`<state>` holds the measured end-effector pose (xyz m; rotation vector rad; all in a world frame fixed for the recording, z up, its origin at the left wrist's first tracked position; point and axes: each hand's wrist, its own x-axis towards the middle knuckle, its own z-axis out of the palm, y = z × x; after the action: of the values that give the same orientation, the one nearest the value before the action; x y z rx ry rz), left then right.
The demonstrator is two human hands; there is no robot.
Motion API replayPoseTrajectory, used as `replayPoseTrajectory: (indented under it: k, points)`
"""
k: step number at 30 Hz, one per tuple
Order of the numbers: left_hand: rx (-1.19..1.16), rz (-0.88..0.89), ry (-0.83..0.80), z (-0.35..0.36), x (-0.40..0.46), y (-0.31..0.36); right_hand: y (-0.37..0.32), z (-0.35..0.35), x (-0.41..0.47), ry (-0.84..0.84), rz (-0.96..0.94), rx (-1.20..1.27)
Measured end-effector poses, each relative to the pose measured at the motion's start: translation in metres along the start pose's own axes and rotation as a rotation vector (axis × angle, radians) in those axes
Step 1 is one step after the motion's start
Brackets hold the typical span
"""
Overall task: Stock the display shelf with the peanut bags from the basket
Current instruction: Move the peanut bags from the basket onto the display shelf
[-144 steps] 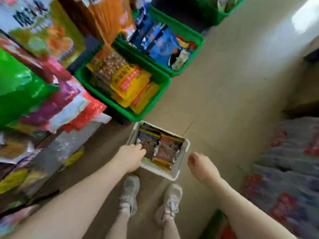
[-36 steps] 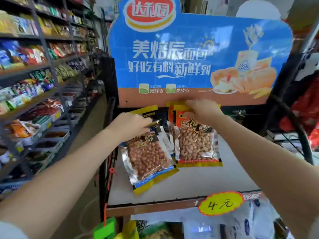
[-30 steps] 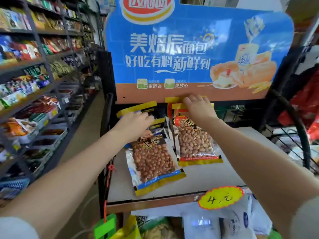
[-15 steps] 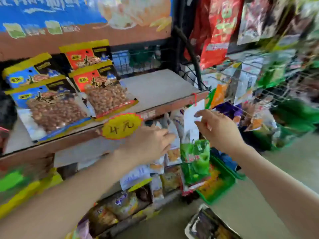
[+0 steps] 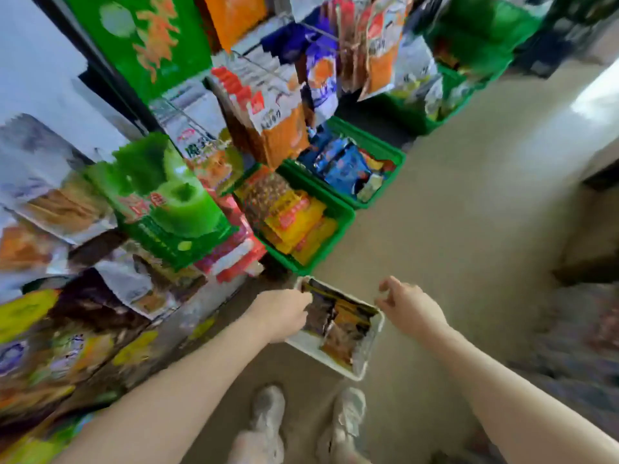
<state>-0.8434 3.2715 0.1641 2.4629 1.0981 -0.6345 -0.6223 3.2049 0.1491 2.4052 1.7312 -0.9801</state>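
Note:
A white basket [image 5: 365, 372] sits on the floor just ahead of my shoes, holding several peanut bags [image 5: 345, 326] with dark, orange and yellow wrappers. My left hand [image 5: 283, 314] is at the basket's left rim with its fingers down against the bags; blur hides whether they grip one. Over the basket's right rim hovers my right hand [image 5: 408, 308], fingers loosely curled and holding nothing. The display shelf with the stocked peanut bags is out of view.
Two green crates [image 5: 341, 226] [image 5: 388, 155] of snack packs stand on the floor beyond the basket. Racks crowded with hanging snack bags [image 5: 167, 202] fill the left side. Beige floor [image 5: 469, 229] stretches to the right. My shoes [image 5: 268, 410] are below the basket.
Both hands have left the shelf, where two more peanut bags now lie, and dropped to the basket on the floor. My view has swung from shelf height down to the floor.

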Motion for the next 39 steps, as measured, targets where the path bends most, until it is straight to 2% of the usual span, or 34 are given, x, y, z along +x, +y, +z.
replayPoseTrajectory:
  k: [4, 10, 14, 16, 18, 20, 21, 23, 27, 31, 34, 36, 39]
  points:
    - [-0.005, -0.003, -0.073, 0.111, 0.093, -0.004, 0.066, 0.111, 0.055, -0.047, 0.078, -0.046]
    - [0.159, 0.018, -0.101, 0.291, 0.223, -0.032, 0.126, 0.286, 0.171, -0.033, -0.017, -0.187]
    - [0.283, 0.041, -0.069, 0.376, 0.292, -0.058, 0.152, 0.382, 0.242, 0.046, -0.055, -0.318]
    - [0.379, 0.072, 0.006, 0.406, 0.325, -0.072, 0.161, 0.419, 0.265, 0.097, -0.031, -0.361]
    - [0.426, 0.134, 0.191, 0.424, 0.349, -0.087, 0.167, 0.445, 0.280, 0.158, -0.004, -0.392]
    - [0.480, 0.202, 0.345, 0.435, 0.364, -0.100, 0.169, 0.460, 0.289, 0.223, 0.007, -0.413]
    - [0.506, 0.207, 0.400, 0.438, 0.368, -0.106, 0.169, 0.462, 0.291, 0.203, 0.005, -0.407]
    - [0.535, 0.191, 0.473, 0.440, 0.373, -0.114, 0.171, 0.465, 0.294, 0.182, -0.049, -0.376]
    - [0.586, 0.151, 0.637, 0.442, 0.383, -0.123, 0.169, 0.447, 0.285, 0.253, -0.124, -0.384]
    - [0.578, 0.095, 0.700, 0.445, 0.385, -0.118, 0.160, 0.424, 0.282, 0.236, -0.195, -0.439]
    - [0.512, 0.063, 0.605, 0.447, 0.388, -0.115, 0.158, 0.426, 0.284, 0.232, -0.193, -0.436]
    - [0.459, 0.075, 0.522, 0.443, 0.389, -0.114, 0.161, 0.434, 0.283, 0.279, -0.166, -0.343]
    - [0.320, 0.128, 0.216, 0.451, 0.388, -0.117, 0.167, 0.448, 0.278, 0.422, -0.067, -0.145]
